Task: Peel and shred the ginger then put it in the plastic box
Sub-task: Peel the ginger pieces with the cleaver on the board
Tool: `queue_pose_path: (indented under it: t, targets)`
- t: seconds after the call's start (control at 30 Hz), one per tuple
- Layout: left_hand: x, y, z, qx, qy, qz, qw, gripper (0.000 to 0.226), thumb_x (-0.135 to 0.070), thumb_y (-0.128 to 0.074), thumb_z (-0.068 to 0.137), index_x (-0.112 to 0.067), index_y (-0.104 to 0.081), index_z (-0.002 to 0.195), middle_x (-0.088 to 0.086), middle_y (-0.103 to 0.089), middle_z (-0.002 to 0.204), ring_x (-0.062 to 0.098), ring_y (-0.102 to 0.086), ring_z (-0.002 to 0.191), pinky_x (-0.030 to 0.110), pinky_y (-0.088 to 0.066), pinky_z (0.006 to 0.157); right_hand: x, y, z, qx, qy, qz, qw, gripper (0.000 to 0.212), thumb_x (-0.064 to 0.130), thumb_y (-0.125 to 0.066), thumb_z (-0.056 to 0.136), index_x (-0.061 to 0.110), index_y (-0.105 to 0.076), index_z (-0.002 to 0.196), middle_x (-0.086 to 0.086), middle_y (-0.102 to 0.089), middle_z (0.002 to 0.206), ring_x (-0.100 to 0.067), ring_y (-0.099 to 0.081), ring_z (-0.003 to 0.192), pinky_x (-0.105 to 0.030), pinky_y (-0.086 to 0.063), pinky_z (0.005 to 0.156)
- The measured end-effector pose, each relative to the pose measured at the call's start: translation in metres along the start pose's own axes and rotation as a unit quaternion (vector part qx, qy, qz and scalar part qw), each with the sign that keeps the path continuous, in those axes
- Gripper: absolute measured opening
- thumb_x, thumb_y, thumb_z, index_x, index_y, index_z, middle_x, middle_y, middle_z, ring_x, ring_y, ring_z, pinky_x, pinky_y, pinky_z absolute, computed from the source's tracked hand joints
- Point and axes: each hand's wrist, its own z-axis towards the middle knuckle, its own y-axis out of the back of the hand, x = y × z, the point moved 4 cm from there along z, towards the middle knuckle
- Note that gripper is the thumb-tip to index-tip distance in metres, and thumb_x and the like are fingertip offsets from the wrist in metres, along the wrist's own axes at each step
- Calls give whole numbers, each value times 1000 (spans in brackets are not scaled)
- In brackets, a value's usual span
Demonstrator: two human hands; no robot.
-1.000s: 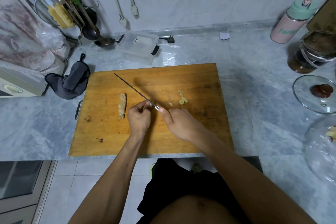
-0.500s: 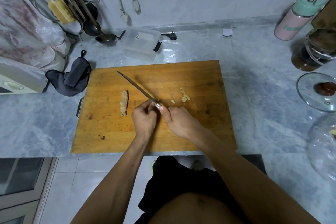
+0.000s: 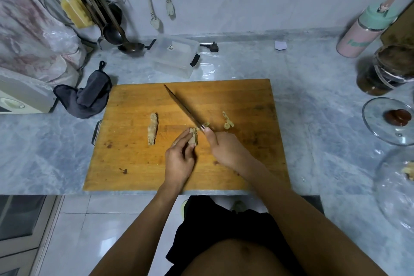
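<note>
Ginger is the business of the head view, the only one there is: one short piece (image 3: pixel 193 139) sits near the middle of the wooden cutting board (image 3: pixel 134 163), pinched between the fingers and thumb of the left hand (image 3: pixel 179 161). A second, longer ginger piece (image 3: pixel 152 129) lies untouched at about nine o'clock from it, well apart. The right hand (image 3: pixel 226 152) is wrapped round the handle of a knife (image 3: pixel 182 107), thumb laid along the top, with the blade running toward eleven o'clock and its heel right at the far end of the held piece. A few pale peel scraps (image 3: pixel 228 122) lie at about two o'clock from the hands.

By my reading, the peeling step is in hand, and shredding has not begun. The next move calls for a shallow stroke of the blade along the held piece, turning it between the left fingers, with the fingertips kept clear of the edge.

At twelve o'clock, beyond the board on the marble counter (image 3: pixel 313 96), stands the clear plastic box (image 3: pixel 173 57), lid on; its small sticker is too small to read. At two o'clock, a pink bottle (image 3: pixel 363 33) bears green lettering, also not legible.
</note>
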Motion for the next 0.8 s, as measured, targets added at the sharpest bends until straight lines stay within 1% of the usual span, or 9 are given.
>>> queue_pose_path:
  t: [0.07,0.2,0.3,0.37,0.43,0.5,0.6,0.73,0.8]
  targets:
    - [2,2,-2,4,-10,18,1000,28,-9,-56,97,-3,-68,122,4,-60,136,3,-52,122,4,-32,101,-9,6,-8,2,0,5,1000,70,51,-14,106,13,-56,67,-4,-60,65,-14,-58,60,-28,-41,60]
    - [3,3,-4,6,-6,38,999,26,-4,-57,97,-5,-68,120,3,-59,137,10,-54,122,1,-31,100,-28,16,-23,-17,1,23,1000,65,49,-14,106,13,-53,69,-8,-58,69,-23,-58,68,-33,-41,68]
    - [-1,3,-4,14,3,44,999,28,-1,-58,92,-7,-68,118,3,-59,137,11,-55,120,-2,-28,97,-32,17,-30,-17,-10,36,999,61,50,-14,106,17,-45,65,-5,-52,65,-22,-52,64,-32,-38,64]
    - [-3,3,-3,18,26,42,999,31,-1,-62,87,-10,-69,116,1,-59,137,11,-54,122,-2,-26,97,-28,14,-35,-10,-19,66,998,61,52,-15,105,17,-45,65,-2,-50,61,-19,-51,59,-31,-40,63]
    - [-4,3,1,21,34,42,998,36,-5,-68,83,-12,-68,118,1,-57,138,13,-52,126,2,-28,101,-21,9,-36,-4,-26,85,996,65,56,-15,104,14,-50,68,0,-50,56,-17,-50,50,-28,-42,56]
    - [-5,4,5,42,30,52,997,46,-8,-71,81,-12,-64,126,2,-55,141,15,-49,130,14,-33,107,-14,1,-33,1,-36,86,996,70,59,-15,103,11,-55,72,-4,-53,56,-18,-50,44,-26,-41,48]
    - [-8,5,11,67,23,73,995,52,-8,-71,81,-10,-59,132,5,-56,141,22,-49,130,28,-39,108,-11,-6,-28,0,-54,76,996,75,62,-13,102,11,-57,70,-13,-60,63,-24,-54,47,-27,-43,46]
    - [-12,6,13,77,69,84,991,51,-3,-65,79,-11,-60,130,9,-63,128,26,-57,117,18,-37,94,-32,3,-38,-14,-75,128,989,72,67,-12,99,14,-50,66,-5,-51,55,-20,-47,43,-26,-40,46]
    - [-14,5,14,82,79,81,990,53,0,-61,79,-12,-59,131,8,-63,129,25,-57,118,13,-35,92,-45,13,-45,-31,-89,141,986,71,69,-14,97,15,-48,67,-4,-49,53,-17,-44,40,-24,-39,43]
